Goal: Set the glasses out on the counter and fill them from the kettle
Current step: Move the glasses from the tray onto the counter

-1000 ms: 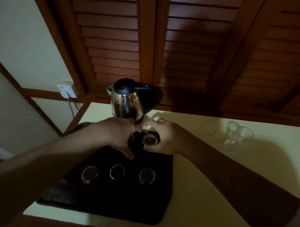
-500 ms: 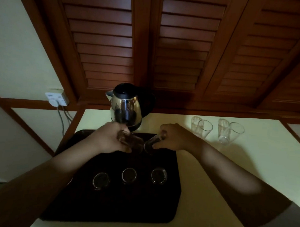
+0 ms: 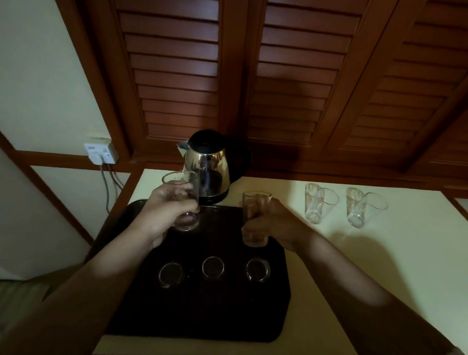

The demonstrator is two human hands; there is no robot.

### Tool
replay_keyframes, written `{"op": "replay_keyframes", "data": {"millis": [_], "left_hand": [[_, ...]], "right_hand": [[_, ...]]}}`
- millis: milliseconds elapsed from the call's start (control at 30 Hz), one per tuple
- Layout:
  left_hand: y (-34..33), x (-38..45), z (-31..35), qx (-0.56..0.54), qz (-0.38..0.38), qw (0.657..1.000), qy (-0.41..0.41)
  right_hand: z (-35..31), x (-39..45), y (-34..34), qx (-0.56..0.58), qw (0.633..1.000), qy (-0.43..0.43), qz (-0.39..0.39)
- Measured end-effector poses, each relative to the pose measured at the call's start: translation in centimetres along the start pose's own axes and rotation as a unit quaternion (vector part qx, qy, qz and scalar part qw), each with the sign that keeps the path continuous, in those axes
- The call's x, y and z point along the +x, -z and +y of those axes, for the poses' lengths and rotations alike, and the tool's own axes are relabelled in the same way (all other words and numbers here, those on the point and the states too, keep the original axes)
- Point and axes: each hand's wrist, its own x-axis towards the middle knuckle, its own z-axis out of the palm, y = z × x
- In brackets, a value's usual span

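Bare counter [image 3: 383,262] right of tray [image 3: 273,324]; left hand [image 3: 165,214] and right hand [image 3: 273,224] each gripping a glass above it

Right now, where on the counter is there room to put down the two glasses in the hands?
Free: the bare counter between the tray and the two glasses standing at the back right, and further right. Crowded: the tray holds three upside-down glasses, and the kettle fills the back.
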Motion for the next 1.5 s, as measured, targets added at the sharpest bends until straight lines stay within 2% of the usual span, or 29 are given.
{"op": "replay_keyframes", "data": {"millis": [133,300,467,667,833,933,1000,1200,1500], "left_hand": [[-0.8,-0.3,0.6,-0.014,-0.033,0.998,-0.043],[-3.8,-0.7,1.6,-0.099,0.003,0.987,-0.13],[-7.4,-0.8,2.6,-0.082,-0.004,0.982,-0.169],[-14.7,-2.3,3.6,-0.064,-0.043,0.978,-0.192],[-22.3,-3.7,2.5,-0.026,-0.075,0.98,-0.18],[-26.4,-4.2,0.2,0.053,-0.139,0.972,-0.181],[-28.5,-4.8,-2.3,0.099,-0.115,0.97,-0.19],[-32.3,-6.6,-8.1,0.077,-0.07,0.981,-0.162],[-33.4,-6.9,-9.7,0.098,-0.07,0.98,-0.158]], "right_hand": [[0.8,0.5,-1.6,0.059,0.997,0.039,0.024],[0.3,-0.4,-1.6,0.099,0.988,0.115,0.037],[-0.4,-2.2,2.0,0.113,0.981,0.153,0.037],[-0.5,-6.0,9.1,0.069,0.969,0.229,0.063],[2.3,-10.4,15.3,0.045,0.969,0.226,0.09],[5.1,-12.5,18.6,0.029,0.97,0.22,0.104],[7.4,-13.8,20.5,0.017,0.973,0.204,0.106],[13.5,-16.7,24.4,-0.025,0.984,0.16,0.081],[16.3,-17.3,25.9,-0.093,0.974,0.183,0.096]]}}
